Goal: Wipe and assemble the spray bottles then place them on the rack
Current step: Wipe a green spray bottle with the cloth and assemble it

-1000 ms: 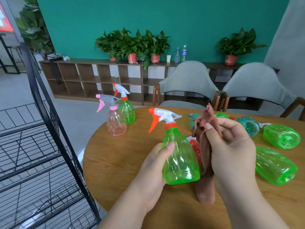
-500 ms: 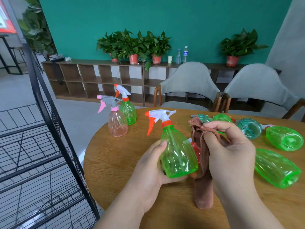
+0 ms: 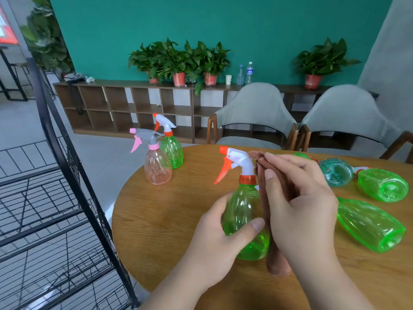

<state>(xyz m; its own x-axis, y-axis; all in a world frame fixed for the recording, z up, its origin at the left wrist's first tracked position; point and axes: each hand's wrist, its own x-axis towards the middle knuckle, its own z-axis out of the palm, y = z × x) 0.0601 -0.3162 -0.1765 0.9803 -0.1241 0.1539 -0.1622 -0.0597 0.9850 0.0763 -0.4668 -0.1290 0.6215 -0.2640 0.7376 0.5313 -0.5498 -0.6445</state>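
The translucent green plastic spray bottle (image 3: 243, 220) sits near the six o'clock edge of the round wooden table (image 3: 161, 220). The wood grain shows through its see-through walls. It has ribbed sides, an orange collar, a white trigger head, and an orange nozzle and lever pointing toward nine o'clock. It leans slightly, and I cannot tell whether its base rests on the wood.

The left hand (image 3: 214, 238) wraps the bottle's belly, with the thumb laid across the front. The right hand (image 3: 299, 198) has its fingers curled, pinching a brown microfibre cloth (image 3: 277, 262) against the bottle's three o'clock side by the collar. The cloth hangs down to the tabletop.

At ten o'clock from the held bottle, a clear pink spray bottle with a grey head (image 3: 157, 168) stands upright. A second green spray bottle with a white head (image 3: 172, 151) stands touching it just behind.

At three o'clock a green bottle body (image 3: 371, 224) lies on its side. Another green body (image 3: 383, 185) and a teal one (image 3: 336, 173) lie at two o'clock, their bases turned toward the camera.

The black wire rack (image 3: 55, 198) stands off the table at nine o'clock.
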